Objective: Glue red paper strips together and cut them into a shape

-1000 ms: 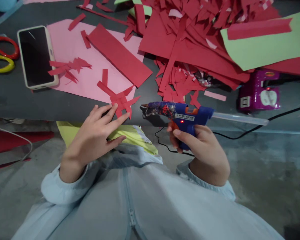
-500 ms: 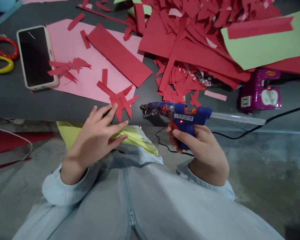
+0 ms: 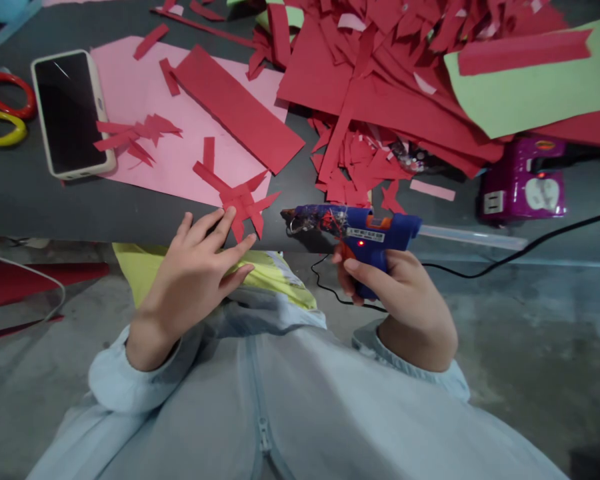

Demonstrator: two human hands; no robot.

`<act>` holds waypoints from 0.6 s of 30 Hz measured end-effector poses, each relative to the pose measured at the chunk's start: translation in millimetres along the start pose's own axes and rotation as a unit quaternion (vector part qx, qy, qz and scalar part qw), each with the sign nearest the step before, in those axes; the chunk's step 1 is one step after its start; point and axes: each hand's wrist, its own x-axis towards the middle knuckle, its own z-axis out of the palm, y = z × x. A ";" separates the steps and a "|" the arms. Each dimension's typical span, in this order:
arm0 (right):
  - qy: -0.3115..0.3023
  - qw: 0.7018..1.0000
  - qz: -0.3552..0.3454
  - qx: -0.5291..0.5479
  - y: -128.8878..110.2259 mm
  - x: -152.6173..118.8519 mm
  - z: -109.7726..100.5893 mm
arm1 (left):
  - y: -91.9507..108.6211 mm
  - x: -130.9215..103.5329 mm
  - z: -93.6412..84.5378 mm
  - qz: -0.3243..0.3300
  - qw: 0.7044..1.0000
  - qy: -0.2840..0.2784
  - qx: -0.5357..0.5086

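My left hand [image 3: 200, 267] lies with fingers spread at the table's front edge, a fingertip on a folded red paper piece [image 3: 243, 202] with several pointed ends. That piece lies flat, partly over pink paper [image 3: 155, 170]. In my right hand [image 3: 397, 287] is a blue hot glue gun [image 3: 380, 233], gripped by its handle with fingers at the orange trigger. Its nozzle points left, a short gap from the folded piece. A clear glue stick [image 3: 473, 237] sticks out of its back, and a small red light glows on its side.
A phone [image 3: 70, 113] and red-and-yellow scissors handles [image 3: 3, 127] lie on the left. Another folded red piece [image 3: 143, 133] and a red strip [image 3: 240, 110] rest on the pink paper. Red scraps [image 3: 355, 160] pile up behind the gun. A purple power box [image 3: 523, 180] with a black cord stands right.
The glue gun has shifted very slightly to the left. The left index finger has risen a little toward the folded red piece. Otherwise the hands and things stay as they were.
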 end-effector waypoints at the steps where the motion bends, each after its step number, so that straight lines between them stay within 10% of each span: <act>1: 0.001 1.000 0.000 -0.001 0.2 0.0 0.1 | -0.2 -0.1 -0.7 0.001 1.000 -0.001 -0.001; 18: -0.004 1.000 -0.005 -0.008 1.0 0.7 -0.4 | -11.4 -1.0 -3.8 0.006 0.999 -0.031 -0.041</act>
